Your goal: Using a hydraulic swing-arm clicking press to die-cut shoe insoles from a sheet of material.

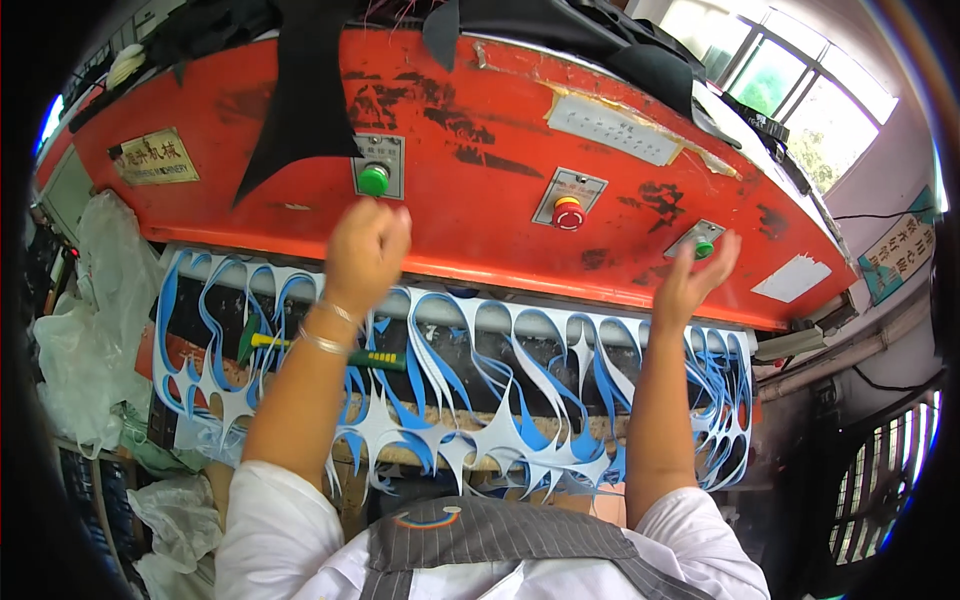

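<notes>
My left hand [369, 250] is held in a loose fist just below the left green push button [373, 180] on a red machine front [470, 190]. No object shows in it. My right hand [694, 284] is raised with fingers apart, its fingertips close to the right green button [704, 247]; whether they touch it I cannot tell. Between the hands sits a red mushroom-shaped button [568, 213]. Under my forearms hangs a cut-out sheet of white and blue material [500, 435], its curved strips draped along the machine's lower edge.
Behind my left forearm lies a hammer with a green and yellow handle [385, 359]. Black fabric pieces [300, 95] hang over the machine top. Clear plastic bags [95, 330] bunch up at the left. A pipe [850, 355] runs along the right wall, below a window [790, 85].
</notes>
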